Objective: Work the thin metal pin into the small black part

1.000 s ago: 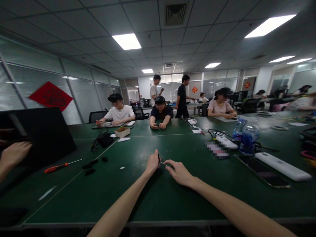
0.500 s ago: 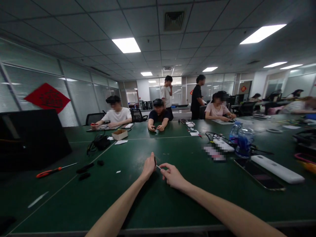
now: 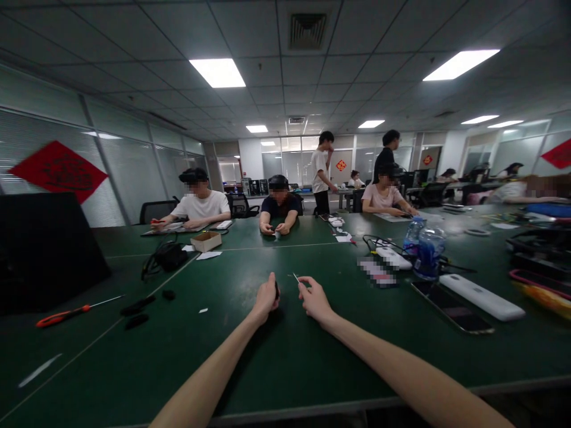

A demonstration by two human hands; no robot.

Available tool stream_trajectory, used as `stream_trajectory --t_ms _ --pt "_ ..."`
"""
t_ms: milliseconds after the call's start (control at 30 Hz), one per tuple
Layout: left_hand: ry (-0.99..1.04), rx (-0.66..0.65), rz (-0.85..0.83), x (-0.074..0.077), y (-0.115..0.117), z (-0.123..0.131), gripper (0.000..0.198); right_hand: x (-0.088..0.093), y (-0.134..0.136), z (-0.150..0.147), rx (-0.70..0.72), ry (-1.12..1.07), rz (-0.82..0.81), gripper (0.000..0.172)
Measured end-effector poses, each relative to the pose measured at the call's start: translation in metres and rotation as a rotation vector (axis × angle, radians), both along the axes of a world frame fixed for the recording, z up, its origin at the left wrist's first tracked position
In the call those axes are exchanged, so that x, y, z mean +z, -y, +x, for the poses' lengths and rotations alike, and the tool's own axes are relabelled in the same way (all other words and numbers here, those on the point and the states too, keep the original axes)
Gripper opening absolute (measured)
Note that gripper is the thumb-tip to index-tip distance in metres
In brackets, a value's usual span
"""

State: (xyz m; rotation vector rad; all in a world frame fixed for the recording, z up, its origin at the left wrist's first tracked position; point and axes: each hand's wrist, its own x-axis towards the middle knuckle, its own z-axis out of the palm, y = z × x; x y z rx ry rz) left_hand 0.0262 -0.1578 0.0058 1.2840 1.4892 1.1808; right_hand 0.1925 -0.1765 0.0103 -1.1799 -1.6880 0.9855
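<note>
My left hand (image 3: pixel 266 299) is closed above the middle of the green table, thumb pointing up. A small dark object (image 3: pixel 277 290) shows at its inner side, mostly hidden by the fingers. To the right, my right hand (image 3: pixel 314 300) pinches a thin, light-coloured stick (image 3: pixel 296 278) between thumb and fingertips, its free end slanting up and left. A gap separates the stick from the dark object. What exactly either thing is, I cannot make out.
An orange-handled screwdriver (image 3: pixel 65 317), black pieces (image 3: pixel 137 321) and a black monitor (image 3: pixel 49 249) are at left. At right are a phone (image 3: pixel 451 307), a white bar-shaped device (image 3: pixel 482 296) and plastic bottles (image 3: pixel 429 252). Beyond a small open box (image 3: pixel 206 242), several people sit at the table's far side.
My right hand has drawn away from my left, so the stick's tip is now apart from the dark object. The camera view has shifted to the right.
</note>
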Motion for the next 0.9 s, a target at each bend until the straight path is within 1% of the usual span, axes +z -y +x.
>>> stream_trajectory --t_ms 100,233,367,500,567,667,733,900 --pt "0.067 -0.049 -0.012 0.0 0.0 -0.004 0.065 0.001 0.002 0.004 -0.03 0.012 0.041 0.04" --pt "0.086 -0.095 0.022 -0.002 0.0 -0.005 0.06 0.004 0.011 0.0 -0.022 0.101 0.144 0.036" --pt "0.068 -0.109 0.033 -0.003 -0.002 -0.007 0.051 0.011 0.023 -0.002 -0.024 0.238 0.264 0.031" --pt "0.039 -0.094 0.031 -0.003 -0.006 -0.014 0.046 0.018 0.03 0.0 -0.006 0.328 0.35 0.033" --pt "0.026 -0.096 0.033 -0.002 -0.007 -0.018 0.046 0.021 0.032 0.003 0.006 0.356 0.41 0.033" --pt "0.03 -0.156 0.057 -0.001 -0.006 -0.021 0.047 0.027 0.034 0.006 0.039 0.397 0.473 0.033" --pt "0.03 -0.186 0.087 0.0 -0.005 -0.021 0.048 0.03 0.034 0.009 0.07 0.418 0.499 0.033" --pt "0.003 -0.18 0.101 -0.002 -0.006 -0.02 0.052 0.035 0.034 0.013 0.132 0.449 0.517 0.034"
